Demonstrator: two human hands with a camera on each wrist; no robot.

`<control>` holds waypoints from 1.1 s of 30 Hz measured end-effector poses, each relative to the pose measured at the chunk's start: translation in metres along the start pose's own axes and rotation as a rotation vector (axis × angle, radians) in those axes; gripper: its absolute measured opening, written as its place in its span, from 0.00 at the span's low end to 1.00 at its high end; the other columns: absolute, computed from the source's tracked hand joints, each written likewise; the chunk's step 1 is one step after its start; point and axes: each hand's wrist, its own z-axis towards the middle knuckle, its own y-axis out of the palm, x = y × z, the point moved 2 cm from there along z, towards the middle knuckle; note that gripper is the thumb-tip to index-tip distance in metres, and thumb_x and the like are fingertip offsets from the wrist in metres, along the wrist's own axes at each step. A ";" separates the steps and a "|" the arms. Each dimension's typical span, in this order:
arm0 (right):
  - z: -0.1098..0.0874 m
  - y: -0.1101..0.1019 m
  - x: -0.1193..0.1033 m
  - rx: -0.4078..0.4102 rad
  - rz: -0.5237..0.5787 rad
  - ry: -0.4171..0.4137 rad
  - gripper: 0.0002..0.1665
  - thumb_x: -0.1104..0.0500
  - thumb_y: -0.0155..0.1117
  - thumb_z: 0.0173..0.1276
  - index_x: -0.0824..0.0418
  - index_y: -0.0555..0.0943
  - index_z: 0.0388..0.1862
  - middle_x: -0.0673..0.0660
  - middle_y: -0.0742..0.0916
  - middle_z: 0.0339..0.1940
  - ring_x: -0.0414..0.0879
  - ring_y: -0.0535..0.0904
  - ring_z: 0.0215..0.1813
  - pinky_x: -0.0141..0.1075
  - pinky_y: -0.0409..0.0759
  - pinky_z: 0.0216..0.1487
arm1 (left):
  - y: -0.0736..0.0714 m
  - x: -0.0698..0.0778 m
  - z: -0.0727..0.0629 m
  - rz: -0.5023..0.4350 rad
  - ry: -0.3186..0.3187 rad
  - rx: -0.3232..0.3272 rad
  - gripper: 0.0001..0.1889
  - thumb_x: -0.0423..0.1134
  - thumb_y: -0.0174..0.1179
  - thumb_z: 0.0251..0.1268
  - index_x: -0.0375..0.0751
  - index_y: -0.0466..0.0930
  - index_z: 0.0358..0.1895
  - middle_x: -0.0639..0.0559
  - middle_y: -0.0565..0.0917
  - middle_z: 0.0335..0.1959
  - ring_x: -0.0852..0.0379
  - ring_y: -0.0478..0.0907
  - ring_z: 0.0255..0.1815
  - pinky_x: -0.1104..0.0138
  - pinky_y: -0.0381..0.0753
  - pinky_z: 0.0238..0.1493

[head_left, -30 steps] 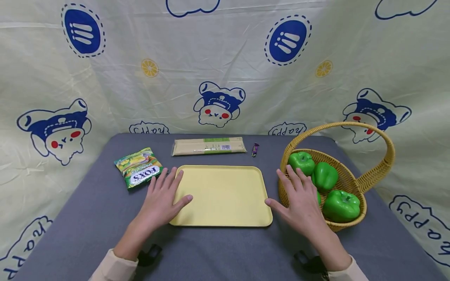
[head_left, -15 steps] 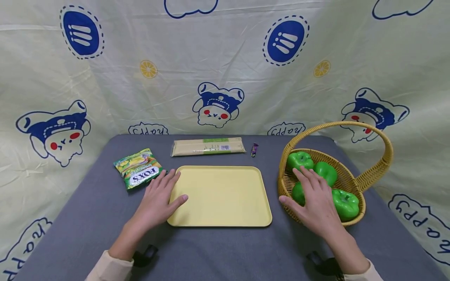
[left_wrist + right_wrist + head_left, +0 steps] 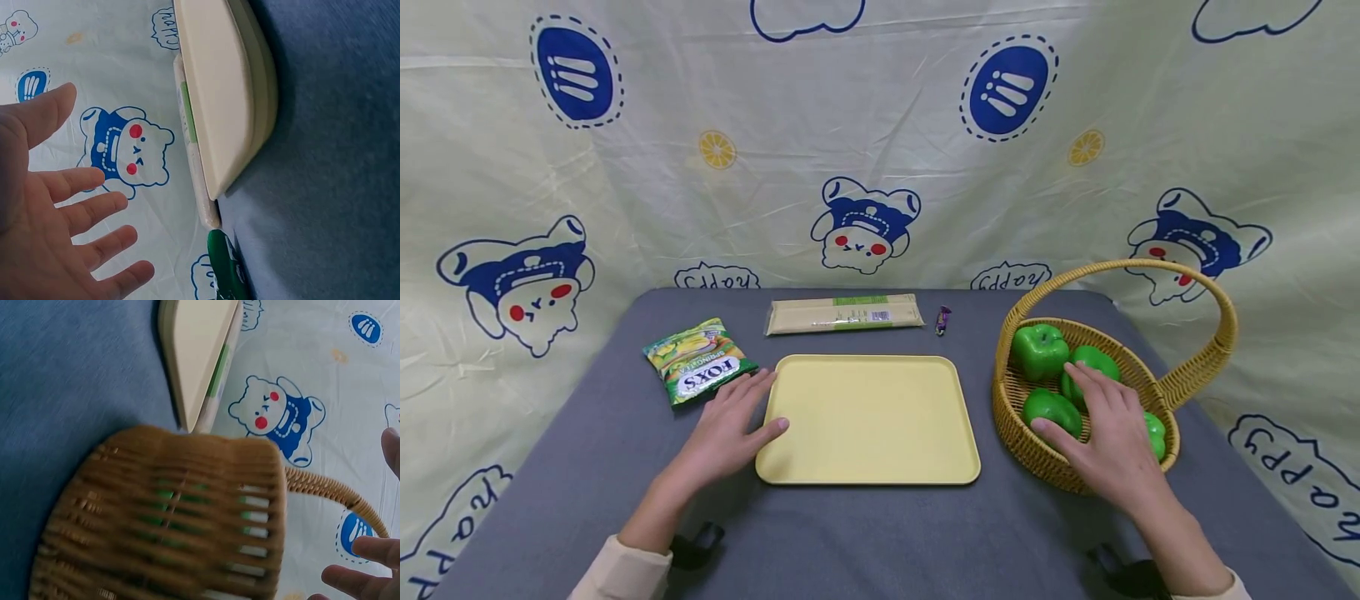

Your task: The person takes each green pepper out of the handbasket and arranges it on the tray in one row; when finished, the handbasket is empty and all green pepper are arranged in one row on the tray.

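From my end, this looks like the reach-for-a-pepper stage, with no grab made yet. The right hand [image 3: 1108, 446] hangs over the wicker basket [image 3: 1028, 454], fingers loosely spread and nothing in its grasp, thumb right by the front-left green pepper [image 3: 1051, 411]. The right wrist feed puts the fingertips above the basket rim, so I'd call it hovering, but can't swear to it. Four peppers are in there, one mostly hidden behind that hand. The left hand [image 3: 722, 432] is well apart from it, fingers stretched out and holding nothing, above the left edge of the yellow tray [image 3: 868, 421] and near the green snack bag [image 3: 696, 358]. Next move, I reckon: commit to one pepper, lower the right hand and curl thumb and fingers round it. They look smooth and chunky, so I'd want a full wrap over a fingertip pinch, and I'd mind the neighbours. Left can sit this one out.
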 end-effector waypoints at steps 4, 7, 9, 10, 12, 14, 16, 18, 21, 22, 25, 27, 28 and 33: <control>-0.002 -0.005 0.010 0.002 -0.001 0.006 0.48 0.43 0.70 0.56 0.63 0.63 0.70 0.71 0.70 0.66 0.71 0.60 0.61 0.64 0.55 0.57 | -0.001 -0.004 -0.001 -0.014 0.018 0.007 0.35 0.50 0.59 0.63 0.41 0.61 0.70 0.40 0.63 0.72 0.36 0.56 0.70 0.35 0.54 0.62; -0.004 -0.009 0.017 0.004 -0.010 0.019 0.48 0.43 0.70 0.56 0.63 0.63 0.70 0.72 0.70 0.65 0.71 0.60 0.61 0.64 0.54 0.57 | -0.002 -0.007 -0.001 -0.013 0.031 0.016 0.34 0.49 0.60 0.62 0.41 0.63 0.69 0.40 0.64 0.71 0.36 0.58 0.68 0.36 0.56 0.60; -0.004 -0.012 0.021 -0.005 -0.028 0.039 0.49 0.42 0.69 0.56 0.62 0.62 0.70 0.72 0.70 0.65 0.71 0.60 0.61 0.65 0.54 0.57 | -0.003 -0.010 -0.001 -0.012 0.035 0.017 0.33 0.49 0.61 0.62 0.41 0.64 0.69 0.40 0.65 0.70 0.37 0.59 0.67 0.37 0.56 0.60; -0.005 -0.012 0.023 -0.006 -0.034 0.045 0.49 0.42 0.69 0.57 0.62 0.62 0.70 0.73 0.70 0.64 0.71 0.60 0.60 0.65 0.54 0.57 | -0.003 -0.011 -0.001 -0.010 0.037 0.018 0.33 0.49 0.61 0.62 0.41 0.65 0.68 0.40 0.66 0.70 0.37 0.59 0.67 0.37 0.57 0.59; -0.005 -0.014 0.027 -0.012 -0.044 0.057 0.49 0.42 0.68 0.57 0.63 0.61 0.71 0.73 0.70 0.64 0.72 0.60 0.60 0.67 0.53 0.57 | -0.003 -0.013 0.000 -0.013 0.037 0.012 0.33 0.49 0.61 0.61 0.41 0.65 0.68 0.40 0.66 0.69 0.37 0.60 0.67 0.38 0.57 0.59; -0.006 -0.015 0.031 -0.015 -0.049 0.063 0.49 0.42 0.68 0.57 0.63 0.61 0.71 0.74 0.70 0.64 0.72 0.60 0.60 0.67 0.53 0.57 | -0.002 -0.015 0.000 -0.011 0.040 0.005 0.33 0.49 0.62 0.61 0.40 0.66 0.68 0.40 0.67 0.69 0.38 0.60 0.66 0.39 0.57 0.58; -0.007 -0.016 0.035 -0.010 -0.049 0.062 0.49 0.42 0.68 0.57 0.64 0.61 0.70 0.74 0.70 0.64 0.73 0.60 0.60 0.67 0.53 0.57 | -0.001 -0.017 0.000 -0.009 0.041 -0.005 0.34 0.48 0.63 0.60 0.40 0.66 0.67 0.40 0.67 0.69 0.38 0.60 0.65 0.40 0.58 0.58; -0.008 -0.017 0.039 -0.004 -0.055 0.065 0.49 0.43 0.69 0.57 0.64 0.62 0.70 0.74 0.70 0.63 0.72 0.61 0.59 0.66 0.54 0.57 | 0.000 -0.020 0.000 -0.012 0.044 -0.016 0.34 0.48 0.63 0.59 0.39 0.66 0.67 0.40 0.67 0.69 0.39 0.61 0.64 0.41 0.58 0.57; -0.010 -0.018 0.045 -0.008 -0.074 0.079 0.50 0.41 0.69 0.56 0.65 0.61 0.70 0.74 0.70 0.63 0.72 0.61 0.58 0.65 0.54 0.55 | 0.003 -0.024 0.000 -0.015 0.043 -0.035 0.34 0.47 0.64 0.59 0.39 0.66 0.67 0.40 0.67 0.69 0.40 0.60 0.64 0.43 0.58 0.55; -0.010 -0.018 0.047 -0.012 -0.079 0.085 0.51 0.41 0.69 0.56 0.65 0.61 0.70 0.74 0.70 0.63 0.71 0.60 0.58 0.64 0.55 0.54 | 0.003 -0.026 0.000 -0.015 0.041 -0.041 0.34 0.47 0.64 0.58 0.39 0.66 0.67 0.41 0.67 0.69 0.41 0.60 0.63 0.44 0.58 0.55; -0.011 -0.020 0.053 -0.032 -0.096 0.108 0.52 0.40 0.69 0.56 0.66 0.60 0.70 0.75 0.70 0.63 0.72 0.60 0.58 0.66 0.54 0.55 | 0.004 -0.029 0.001 -0.016 0.044 -0.050 0.34 0.47 0.64 0.58 0.39 0.67 0.67 0.41 0.68 0.68 0.42 0.61 0.62 0.47 0.59 0.52; -0.012 -0.021 0.057 -0.044 -0.103 0.120 0.52 0.40 0.68 0.56 0.66 0.60 0.70 0.75 0.69 0.63 0.72 0.60 0.58 0.66 0.54 0.56 | 0.004 -0.031 0.001 -0.017 0.049 -0.053 0.33 0.47 0.65 0.58 0.39 0.67 0.66 0.41 0.69 0.67 0.42 0.61 0.62 0.48 0.60 0.51; -0.012 -0.022 0.058 -0.051 -0.104 0.124 0.51 0.40 0.68 0.57 0.66 0.60 0.70 0.75 0.69 0.63 0.72 0.59 0.58 0.66 0.54 0.56 | 0.004 -0.032 0.001 -0.019 0.051 -0.056 0.33 0.47 0.65 0.58 0.38 0.67 0.66 0.41 0.69 0.67 0.42 0.62 0.62 0.48 0.60 0.50; -0.014 -0.023 0.067 -0.071 -0.118 0.142 0.50 0.39 0.68 0.57 0.67 0.62 0.69 0.76 0.70 0.62 0.73 0.59 0.58 0.67 0.53 0.55 | 0.004 -0.035 0.001 -0.034 0.062 -0.079 0.34 0.48 0.65 0.58 0.38 0.67 0.66 0.41 0.70 0.67 0.42 0.62 0.62 0.46 0.60 0.52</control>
